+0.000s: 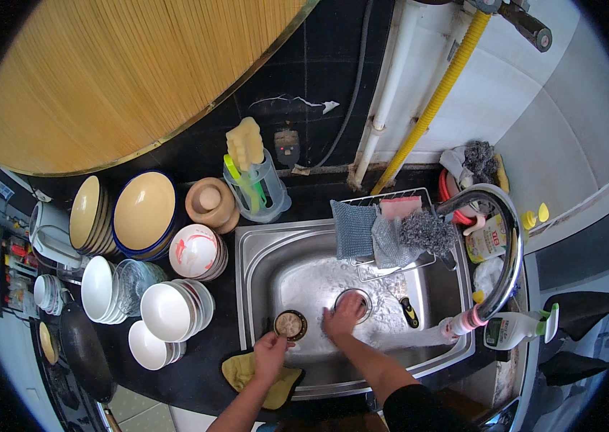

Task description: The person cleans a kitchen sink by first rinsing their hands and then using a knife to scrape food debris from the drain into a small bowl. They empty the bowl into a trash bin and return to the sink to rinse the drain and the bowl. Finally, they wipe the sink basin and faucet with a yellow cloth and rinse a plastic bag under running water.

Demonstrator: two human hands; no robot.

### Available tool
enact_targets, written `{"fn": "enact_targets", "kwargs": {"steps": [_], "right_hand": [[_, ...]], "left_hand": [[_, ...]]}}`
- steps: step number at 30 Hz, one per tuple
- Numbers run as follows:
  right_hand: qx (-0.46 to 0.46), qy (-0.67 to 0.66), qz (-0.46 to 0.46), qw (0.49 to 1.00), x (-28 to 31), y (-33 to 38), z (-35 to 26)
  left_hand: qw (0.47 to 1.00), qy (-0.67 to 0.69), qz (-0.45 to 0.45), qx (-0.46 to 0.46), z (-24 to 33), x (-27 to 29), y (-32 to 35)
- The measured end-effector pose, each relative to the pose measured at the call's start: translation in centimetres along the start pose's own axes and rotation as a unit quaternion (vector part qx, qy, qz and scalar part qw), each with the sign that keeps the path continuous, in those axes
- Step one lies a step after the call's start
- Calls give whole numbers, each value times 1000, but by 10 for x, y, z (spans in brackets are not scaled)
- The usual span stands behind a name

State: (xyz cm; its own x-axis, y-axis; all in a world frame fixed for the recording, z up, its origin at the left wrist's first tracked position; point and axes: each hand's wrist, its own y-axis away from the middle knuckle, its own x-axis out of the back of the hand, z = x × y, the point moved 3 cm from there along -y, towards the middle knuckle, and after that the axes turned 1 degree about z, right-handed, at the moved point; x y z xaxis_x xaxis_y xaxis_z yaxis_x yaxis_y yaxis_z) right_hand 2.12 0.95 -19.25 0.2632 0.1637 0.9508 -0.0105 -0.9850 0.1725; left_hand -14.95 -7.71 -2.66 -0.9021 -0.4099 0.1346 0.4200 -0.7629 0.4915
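My left hand is closed at the near left of the steel sink, its fingers pinching the edge of a round, dark-rimmed sink strainer. The strainer is tilted, its inside facing up. My right hand reaches down to the round drain in the sink floor, with the thumb apart from the other fingers. Its fingertips are partly hidden at the drain. Water runs from the curved faucet beside my right forearm. A small black and yellow tool lies on the sink floor.
A wire rack with scouring cloths and steel wool hangs over the far right of the sink. Stacked white bowls and yellow basins stand on the left. A yellow-green cloth lies at the near edge; a spray bottle stands right.
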Motion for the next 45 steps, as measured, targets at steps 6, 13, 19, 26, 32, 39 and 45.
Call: {"fn": "enact_targets", "kwargs": {"steps": [6, 13, 19, 26, 32, 39, 45], "right_hand": [[397, -20, -38, 917, -6, -52, -82], [-85, -54, -29, 995, 4, -48, -13], [190, 30, -37, 981, -7, -12, -59], [369, -36, -50, 927, -25, -60, -87], [-155, 39, -97, 982, 19, -13, 32], [225, -18, -412, 883, -35, 11, 124], [-212, -348, -319, 856, 95, -1, 123]], "left_hand": [[1000, 1, -5, 13, 4, -7, -8], [1000, -1, -5, -1, -4, -7, -12], [999, -44, 27, -8, 20, -9, -7], [999, -35, 32, -17, 16, -1, -12], [1000, -13, -1, -21, 6, -8, -7], [1000, 0, -12, 5, -8, -19, -11], [990, -35, -91, 103, -53, -59, -38]]}}
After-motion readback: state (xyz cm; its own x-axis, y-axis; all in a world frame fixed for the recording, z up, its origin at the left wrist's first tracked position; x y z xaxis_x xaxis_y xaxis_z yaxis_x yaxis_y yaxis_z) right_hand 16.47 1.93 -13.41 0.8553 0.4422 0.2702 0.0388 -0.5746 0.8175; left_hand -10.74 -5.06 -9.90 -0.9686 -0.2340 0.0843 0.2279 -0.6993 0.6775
